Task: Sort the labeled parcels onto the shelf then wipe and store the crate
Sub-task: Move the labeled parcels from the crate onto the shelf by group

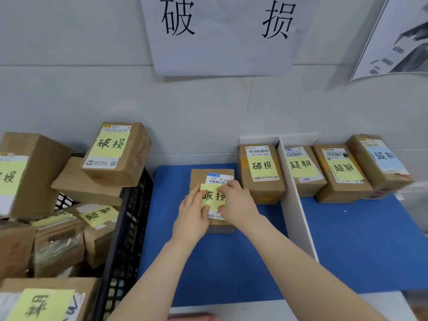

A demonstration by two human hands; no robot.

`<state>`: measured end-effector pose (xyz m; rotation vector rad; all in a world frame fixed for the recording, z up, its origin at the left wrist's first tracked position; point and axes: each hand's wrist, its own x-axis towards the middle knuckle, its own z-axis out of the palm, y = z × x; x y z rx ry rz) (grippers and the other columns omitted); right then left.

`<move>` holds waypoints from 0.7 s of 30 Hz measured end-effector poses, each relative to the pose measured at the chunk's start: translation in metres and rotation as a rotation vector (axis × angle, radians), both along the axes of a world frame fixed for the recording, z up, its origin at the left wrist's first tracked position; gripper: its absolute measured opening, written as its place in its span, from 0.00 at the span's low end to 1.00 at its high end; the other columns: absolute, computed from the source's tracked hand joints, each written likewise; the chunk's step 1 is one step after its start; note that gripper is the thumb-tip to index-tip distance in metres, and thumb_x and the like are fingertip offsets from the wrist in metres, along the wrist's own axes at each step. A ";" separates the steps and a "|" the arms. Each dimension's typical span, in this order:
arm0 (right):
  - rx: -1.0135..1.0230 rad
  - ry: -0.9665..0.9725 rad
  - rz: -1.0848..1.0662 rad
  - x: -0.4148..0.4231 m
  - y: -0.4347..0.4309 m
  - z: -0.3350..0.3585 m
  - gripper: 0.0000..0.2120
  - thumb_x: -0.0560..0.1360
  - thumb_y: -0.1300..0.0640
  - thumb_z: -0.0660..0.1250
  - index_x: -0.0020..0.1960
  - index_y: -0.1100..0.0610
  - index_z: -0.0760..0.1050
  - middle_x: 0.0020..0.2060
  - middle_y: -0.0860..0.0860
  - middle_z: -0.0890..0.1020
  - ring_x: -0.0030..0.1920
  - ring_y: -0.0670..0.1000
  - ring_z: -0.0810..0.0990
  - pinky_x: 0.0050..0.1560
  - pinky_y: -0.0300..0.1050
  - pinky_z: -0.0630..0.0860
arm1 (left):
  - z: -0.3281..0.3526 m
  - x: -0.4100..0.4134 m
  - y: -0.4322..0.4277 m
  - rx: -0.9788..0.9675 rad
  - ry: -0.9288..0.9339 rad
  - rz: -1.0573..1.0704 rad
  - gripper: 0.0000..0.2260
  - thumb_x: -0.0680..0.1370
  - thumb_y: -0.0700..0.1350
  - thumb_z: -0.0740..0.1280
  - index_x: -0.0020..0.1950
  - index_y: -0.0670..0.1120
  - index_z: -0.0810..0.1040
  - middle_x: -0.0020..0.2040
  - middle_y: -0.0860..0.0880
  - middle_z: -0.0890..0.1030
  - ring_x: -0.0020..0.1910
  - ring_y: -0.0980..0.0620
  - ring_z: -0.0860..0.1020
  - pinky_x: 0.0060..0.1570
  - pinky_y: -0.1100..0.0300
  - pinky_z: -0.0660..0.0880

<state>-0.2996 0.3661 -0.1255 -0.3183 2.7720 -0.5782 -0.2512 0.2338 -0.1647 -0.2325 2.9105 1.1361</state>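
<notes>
Mid-frame, a parcel [199, 177] lies on the blue worktop [208, 262], just right of the black crate [129, 228]. Left hand [193, 213] and right hand [237, 203] press its yellow note [212, 196] down with flat fingers, gripping nothing.

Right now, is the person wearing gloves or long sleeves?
No gloves: the left hand and the right hand are bare. Both forearms are bare as far as the picture shows, so no sleeves are visible. No watch, ring or bracelet shows either.
</notes>
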 end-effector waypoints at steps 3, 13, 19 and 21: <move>0.057 0.015 0.003 -0.018 -0.004 0.003 0.24 0.74 0.61 0.65 0.69 0.54 0.68 0.66 0.51 0.67 0.60 0.58 0.68 0.58 0.48 0.73 | 0.000 -0.018 0.000 0.008 -0.006 -0.003 0.18 0.82 0.46 0.58 0.71 0.54 0.65 0.77 0.62 0.53 0.73 0.52 0.57 0.51 0.57 0.68; 0.135 0.045 -0.001 -0.076 -0.007 0.009 0.23 0.73 0.63 0.64 0.68 0.55 0.69 0.65 0.53 0.70 0.61 0.57 0.68 0.59 0.45 0.70 | 0.001 -0.078 0.003 0.040 -0.066 -0.009 0.18 0.82 0.46 0.57 0.72 0.55 0.64 0.77 0.63 0.51 0.75 0.49 0.54 0.57 0.49 0.71; 0.118 0.065 -0.002 -0.094 -0.007 0.006 0.25 0.73 0.64 0.64 0.69 0.55 0.68 0.66 0.53 0.69 0.61 0.56 0.69 0.60 0.44 0.68 | 0.000 -0.097 0.003 0.050 -0.079 -0.015 0.19 0.82 0.46 0.57 0.73 0.55 0.63 0.77 0.63 0.49 0.75 0.50 0.53 0.56 0.50 0.69; 0.123 0.059 -0.007 -0.096 -0.006 0.007 0.25 0.73 0.65 0.64 0.69 0.55 0.68 0.66 0.53 0.69 0.62 0.56 0.69 0.60 0.44 0.69 | -0.001 -0.099 0.004 0.053 -0.085 -0.020 0.19 0.82 0.46 0.57 0.73 0.55 0.63 0.77 0.62 0.49 0.76 0.49 0.52 0.57 0.50 0.69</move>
